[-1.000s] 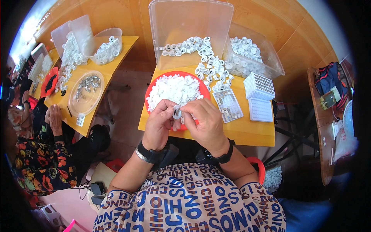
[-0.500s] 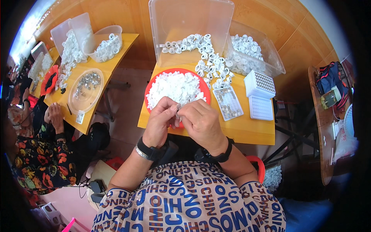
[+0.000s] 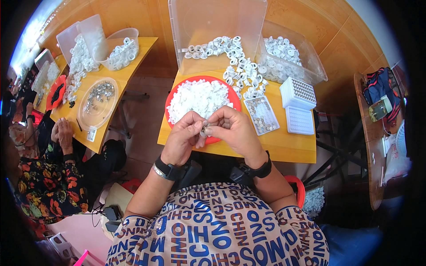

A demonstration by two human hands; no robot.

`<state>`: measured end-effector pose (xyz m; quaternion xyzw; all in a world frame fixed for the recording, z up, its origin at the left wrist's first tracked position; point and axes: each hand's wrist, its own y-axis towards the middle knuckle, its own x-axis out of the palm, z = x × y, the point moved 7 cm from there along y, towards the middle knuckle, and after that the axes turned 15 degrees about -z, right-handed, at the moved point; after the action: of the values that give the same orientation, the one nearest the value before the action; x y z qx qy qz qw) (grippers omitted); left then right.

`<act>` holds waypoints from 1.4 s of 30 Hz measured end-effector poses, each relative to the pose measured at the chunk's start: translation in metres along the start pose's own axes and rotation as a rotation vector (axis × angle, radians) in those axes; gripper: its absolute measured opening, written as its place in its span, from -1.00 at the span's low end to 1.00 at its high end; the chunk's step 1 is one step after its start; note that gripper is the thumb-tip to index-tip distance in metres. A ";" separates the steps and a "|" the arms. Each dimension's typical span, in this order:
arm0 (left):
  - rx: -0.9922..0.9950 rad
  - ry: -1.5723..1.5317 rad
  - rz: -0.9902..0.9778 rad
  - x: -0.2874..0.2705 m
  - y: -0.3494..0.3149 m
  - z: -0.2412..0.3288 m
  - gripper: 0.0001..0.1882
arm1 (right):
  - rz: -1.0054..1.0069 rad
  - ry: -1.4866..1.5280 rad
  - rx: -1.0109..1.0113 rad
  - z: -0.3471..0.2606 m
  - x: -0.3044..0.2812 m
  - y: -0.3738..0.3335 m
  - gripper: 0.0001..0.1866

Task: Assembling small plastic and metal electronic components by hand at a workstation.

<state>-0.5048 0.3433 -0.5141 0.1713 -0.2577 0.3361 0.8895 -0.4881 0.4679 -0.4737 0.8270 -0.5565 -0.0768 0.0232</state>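
Note:
Over the near rim of a red tray (image 3: 170, 98) heaped with small white plastic pieces (image 3: 199, 98), my two hands meet. My left hand (image 3: 183, 135) is closed, thumb and fingers pinching a small greyish piece (image 3: 204, 126) too small to name. My right hand (image 3: 233, 132) has its fingertips closed on the same spot; whether it grips that piece or another one is hidden by the fingers. To the right of the tray sits a shallow white box (image 3: 262, 115) with several small round discs in it. Ring-shaped white parts (image 3: 242, 71) lie scattered behind it.
At the back stand an upright clear plastic lid (image 3: 213, 22) and a clear bin (image 3: 293, 68) of white parts. Stacked white trays (image 3: 298, 95) are at the right of my yellow table (image 3: 284, 153). A second table (image 3: 146, 51) on the left holds similar parts; a person's hands (image 3: 63, 133) rest there.
My right hand has turned, its wrist dropping a little outward and its thumb now showing at the pinch. My left hand stays nearly in place.

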 end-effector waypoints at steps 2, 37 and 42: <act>0.029 -0.065 -0.023 0.002 0.002 0.000 -0.78 | 0.012 0.226 0.015 0.010 0.000 0.000 -0.89; 0.033 0.148 0.148 -0.004 -0.002 -0.004 -0.85 | 0.026 0.335 0.033 0.037 0.007 0.008 -0.76; 0.059 0.037 0.164 -0.013 -0.002 -0.016 -0.86 | 0.029 0.322 0.043 0.043 0.012 0.010 -0.77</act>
<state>-0.5064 0.3427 -0.5353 0.1694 -0.2443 0.4185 0.8582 -0.4992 0.4549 -0.5164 0.8209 -0.5588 0.0689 0.0954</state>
